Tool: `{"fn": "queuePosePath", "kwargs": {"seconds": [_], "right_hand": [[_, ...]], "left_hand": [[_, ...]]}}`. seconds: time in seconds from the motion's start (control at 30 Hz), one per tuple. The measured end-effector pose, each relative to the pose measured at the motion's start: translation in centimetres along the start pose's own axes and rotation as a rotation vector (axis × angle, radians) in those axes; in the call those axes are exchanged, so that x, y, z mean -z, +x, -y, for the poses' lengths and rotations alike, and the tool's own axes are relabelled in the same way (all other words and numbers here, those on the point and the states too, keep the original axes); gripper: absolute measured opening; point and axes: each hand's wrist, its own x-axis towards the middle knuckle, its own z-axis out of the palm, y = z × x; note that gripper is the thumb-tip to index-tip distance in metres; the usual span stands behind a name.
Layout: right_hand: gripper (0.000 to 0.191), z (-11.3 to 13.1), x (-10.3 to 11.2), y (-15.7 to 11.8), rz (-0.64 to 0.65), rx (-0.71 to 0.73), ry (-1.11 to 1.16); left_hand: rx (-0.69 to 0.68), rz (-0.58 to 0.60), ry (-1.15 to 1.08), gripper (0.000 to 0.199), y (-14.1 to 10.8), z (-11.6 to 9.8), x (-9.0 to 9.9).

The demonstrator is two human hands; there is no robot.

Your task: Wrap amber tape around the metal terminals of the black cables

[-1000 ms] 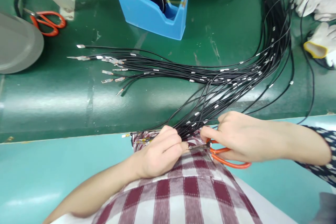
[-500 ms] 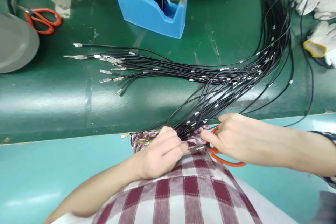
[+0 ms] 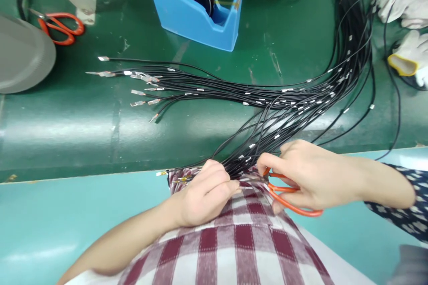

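My left hand point(image 3: 207, 193) is closed at the edge of the worktable, over the checked apron point(image 3: 244, 236). It pinches a thin black cable, whose pale tip shows just right of the fingertips. My right hand point(image 3: 304, 176) grips orange-handled scissors point(image 3: 297, 209), with fingers in the loops and the blades pointing left toward the left fingertips. Between the hands, a bundle of black cables point(image 3: 261, 147) with small white labels runs down from the table. Several cable ends with yellow pieces stick out left of my left hand. The exact blade tips are hard to make out.
More cables point(image 3: 217, 89) lie across the green table point(image 3: 67, 142), some with clear-sleeved ends. A blue tape dispenser point(image 3: 197, 22) stands behind them. A second pair of orange scissors point(image 3: 63, 29) and a grey round container point(image 3: 23, 55) are at left; white gloves point(image 3: 408, 55) at right.
My right hand has opened the scissors' handles wider and turned, its fingers now showing through the loops. My left hand stays in place. The view has shifted slightly.
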Motion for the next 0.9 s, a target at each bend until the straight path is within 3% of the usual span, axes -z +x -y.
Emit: {"fn": "queuePosePath", "kwargs": {"seconds": [0.27,0.9], "right_hand": [[0.011,0.36,-0.15,0.04,0.009,0.121,-0.179],[0.007,0.5,-0.13,0.2,0.012,0.142,-0.314]], "left_hand": [[0.015,0.024,-0.02,0.012,-0.31,0.07,-0.11],[-0.015,0.043,0.001,0.008,-0.53,0.1,-0.17]]}}
